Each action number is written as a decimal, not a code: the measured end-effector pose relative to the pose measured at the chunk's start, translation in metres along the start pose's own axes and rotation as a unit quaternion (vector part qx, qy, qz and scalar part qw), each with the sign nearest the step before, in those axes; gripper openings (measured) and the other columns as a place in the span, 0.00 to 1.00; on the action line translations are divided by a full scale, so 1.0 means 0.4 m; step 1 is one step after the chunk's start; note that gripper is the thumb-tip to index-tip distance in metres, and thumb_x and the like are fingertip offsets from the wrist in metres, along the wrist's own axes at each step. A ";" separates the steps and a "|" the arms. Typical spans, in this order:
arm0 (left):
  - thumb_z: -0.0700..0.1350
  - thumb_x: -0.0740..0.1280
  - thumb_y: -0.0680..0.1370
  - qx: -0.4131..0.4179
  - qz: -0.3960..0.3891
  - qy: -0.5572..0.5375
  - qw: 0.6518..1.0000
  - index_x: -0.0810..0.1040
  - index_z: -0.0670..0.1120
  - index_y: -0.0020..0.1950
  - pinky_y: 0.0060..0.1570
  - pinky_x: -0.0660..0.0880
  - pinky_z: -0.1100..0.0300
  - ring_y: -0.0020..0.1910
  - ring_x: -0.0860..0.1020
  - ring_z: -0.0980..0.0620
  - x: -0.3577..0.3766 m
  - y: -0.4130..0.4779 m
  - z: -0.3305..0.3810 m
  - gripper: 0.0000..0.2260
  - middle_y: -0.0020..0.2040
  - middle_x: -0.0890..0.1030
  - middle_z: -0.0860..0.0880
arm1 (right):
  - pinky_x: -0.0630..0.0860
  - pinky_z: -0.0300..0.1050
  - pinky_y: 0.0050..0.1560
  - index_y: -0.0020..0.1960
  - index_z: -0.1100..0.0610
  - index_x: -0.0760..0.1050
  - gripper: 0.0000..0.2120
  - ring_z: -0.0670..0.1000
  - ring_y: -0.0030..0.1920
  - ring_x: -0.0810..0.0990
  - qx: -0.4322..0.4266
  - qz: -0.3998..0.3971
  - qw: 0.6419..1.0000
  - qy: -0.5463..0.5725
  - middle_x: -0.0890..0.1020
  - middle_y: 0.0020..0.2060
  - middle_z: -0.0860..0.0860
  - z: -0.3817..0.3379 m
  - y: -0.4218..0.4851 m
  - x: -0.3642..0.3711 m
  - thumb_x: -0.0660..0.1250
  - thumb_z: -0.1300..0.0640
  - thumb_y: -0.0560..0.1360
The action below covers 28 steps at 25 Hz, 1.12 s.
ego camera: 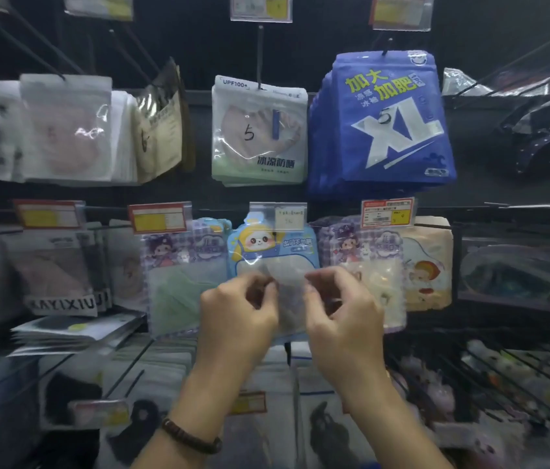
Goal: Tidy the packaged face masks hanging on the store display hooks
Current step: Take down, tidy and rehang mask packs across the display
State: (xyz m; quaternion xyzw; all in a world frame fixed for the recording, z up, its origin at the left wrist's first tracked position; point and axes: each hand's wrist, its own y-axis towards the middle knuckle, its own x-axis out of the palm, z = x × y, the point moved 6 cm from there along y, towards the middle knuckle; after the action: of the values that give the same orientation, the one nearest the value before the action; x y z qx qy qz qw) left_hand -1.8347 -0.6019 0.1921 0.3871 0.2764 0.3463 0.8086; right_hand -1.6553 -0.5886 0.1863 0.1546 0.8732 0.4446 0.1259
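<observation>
Left hand (236,313) and right hand (341,309) seem to pinch the panda pack (273,255) below the XL packs (382,123), so tidying looks midway, with the crowded purple packs (182,265) left to do.

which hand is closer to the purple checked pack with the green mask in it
Left. The left hand is right beside the green-mask pack, at its right edge; the right hand is further right, both pinching the blue panda pack.

A dark display rack (199,45) carries rows of metal hooks (260,55). On the upper row a stack of blue XL packs (382,130) hangs just beside the green-white packs (260,137). Below, a blue panda pack (272,248) hangs between purple checked packs (182,262). Price tags (157,216) sit at the hook ends.
</observation>
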 end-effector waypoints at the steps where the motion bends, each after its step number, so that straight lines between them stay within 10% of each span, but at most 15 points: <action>1: 0.48 0.76 0.77 -0.004 0.012 0.009 1.000 0.87 0.53 0.43 0.36 0.72 0.74 0.35 0.82 0.63 -0.044 0.007 -0.029 0.03 0.32 0.83 0.59 | 0.81 0.44 0.46 0.50 0.48 0.83 0.04 0.44 0.45 0.83 0.004 -0.025 1.000 0.017 0.85 0.43 0.42 -0.032 -0.020 0.039 0.73 0.57 0.79; 7: 0.48 0.77 0.77 -0.054 0.031 0.094 0.994 0.84 0.54 0.54 0.51 0.79 0.56 0.46 0.82 0.52 -0.235 0.073 -0.224 0.07 0.51 0.83 0.52 | 0.77 0.34 0.50 0.58 0.48 0.83 0.09 0.41 0.49 0.84 0.036 -0.152 0.986 0.057 0.87 0.50 0.42 -0.152 -0.129 0.276 0.71 0.51 0.79; 13: 0.54 0.76 0.79 -0.218 -0.080 0.055 0.971 0.69 0.47 0.81 0.72 0.74 0.49 0.73 0.75 0.43 -0.252 0.131 -0.420 0.33 0.76 0.75 0.43 | 0.64 0.53 0.81 0.84 0.52 0.60 0.38 0.52 0.81 0.67 0.166 -0.240 0.956 0.041 0.68 0.81 0.51 -0.116 -0.142 0.482 0.69 0.42 0.79; 20: 0.49 0.76 0.79 -0.195 -0.060 0.014 0.979 0.80 0.45 0.65 0.52 0.71 0.61 0.56 0.82 0.47 -0.233 0.151 -0.416 0.17 0.51 0.82 0.52 | 0.57 0.51 0.83 0.87 0.56 0.51 0.39 0.56 0.86 0.54 0.250 -0.194 0.948 0.044 0.53 0.87 0.59 -0.087 -0.146 0.553 0.65 0.43 0.85; 28: 0.44 0.72 0.82 -0.206 -0.089 0.017 0.974 0.80 0.46 0.59 0.48 0.73 0.58 0.49 0.80 0.47 -0.210 0.169 -0.407 0.07 0.52 0.84 0.48 | 0.61 0.55 0.82 0.86 0.57 0.54 0.40 0.58 0.85 0.59 0.254 -0.172 0.950 0.051 0.58 0.85 0.59 -0.071 -0.137 0.559 0.67 0.42 0.83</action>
State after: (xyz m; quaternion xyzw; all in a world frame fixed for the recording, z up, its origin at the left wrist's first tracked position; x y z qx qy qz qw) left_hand -2.0257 -0.5652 0.1731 0.1803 0.2466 0.3286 0.8937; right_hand -1.8801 -0.5546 0.1394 0.0061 0.9759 0.1869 0.1123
